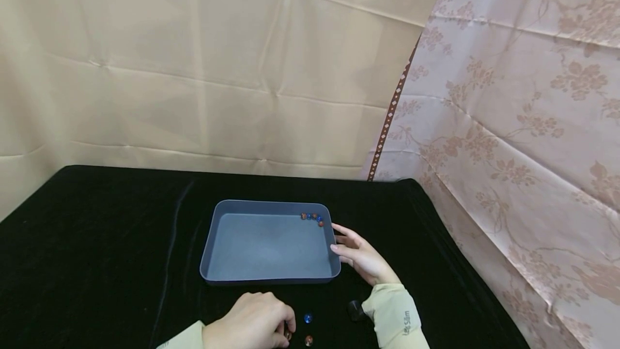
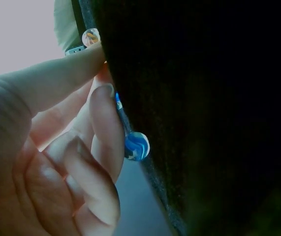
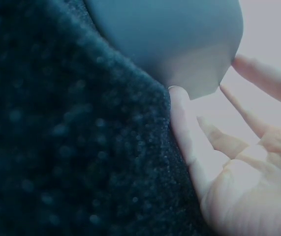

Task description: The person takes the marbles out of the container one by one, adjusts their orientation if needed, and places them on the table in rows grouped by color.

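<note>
A: Start at the fingertips. Left side?
B: Your left hand is curled, thumb and forefinger pinching a brown marble low over the cloth. The left wrist view does not show the contact clearly.
A: Right side?
B: Your right hand is loosely extended, fingers spread, tips touching the right side of the blue-grey tray.
A: Close by?
B: You have a loose blue marble and a second brown marble between your hands, apart from each other, just right of your left fingertips.
A: Inside the tray?
B: Blue and brown corner marbles, bunched at the far right.
A: Farther out?
B: Black cloth under everything; a cream curtain behind, a flowered curtain to your right.
</note>
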### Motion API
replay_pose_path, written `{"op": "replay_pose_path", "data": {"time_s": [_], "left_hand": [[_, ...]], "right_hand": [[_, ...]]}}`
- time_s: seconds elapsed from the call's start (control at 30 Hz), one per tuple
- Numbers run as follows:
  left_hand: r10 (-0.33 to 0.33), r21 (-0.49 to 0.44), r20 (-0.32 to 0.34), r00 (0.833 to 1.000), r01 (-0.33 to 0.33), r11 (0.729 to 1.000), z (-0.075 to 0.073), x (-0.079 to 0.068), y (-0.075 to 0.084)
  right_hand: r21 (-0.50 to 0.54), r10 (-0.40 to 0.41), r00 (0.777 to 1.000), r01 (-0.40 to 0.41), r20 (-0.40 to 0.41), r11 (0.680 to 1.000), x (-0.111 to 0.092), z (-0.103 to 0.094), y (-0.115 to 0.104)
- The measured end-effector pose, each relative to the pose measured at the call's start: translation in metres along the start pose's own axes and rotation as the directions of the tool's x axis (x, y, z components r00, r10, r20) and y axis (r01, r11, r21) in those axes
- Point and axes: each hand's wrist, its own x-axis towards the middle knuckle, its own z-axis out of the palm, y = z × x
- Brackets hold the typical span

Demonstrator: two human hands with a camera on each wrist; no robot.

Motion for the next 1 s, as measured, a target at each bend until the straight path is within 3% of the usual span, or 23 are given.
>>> {"op": "replay_pose_path", "data": {"time_s": [1.0], "left_hand": [[-0.009, -0.002, -0.01, 1.0, 0.009, 1.0, -0.0051, -0.0026, 0.0017]], "right_hand": [[-0.007, 0.015, 1.0, -0.016, -0.022, 1.0, 0.0014, -0.0001, 0.0011]]}}
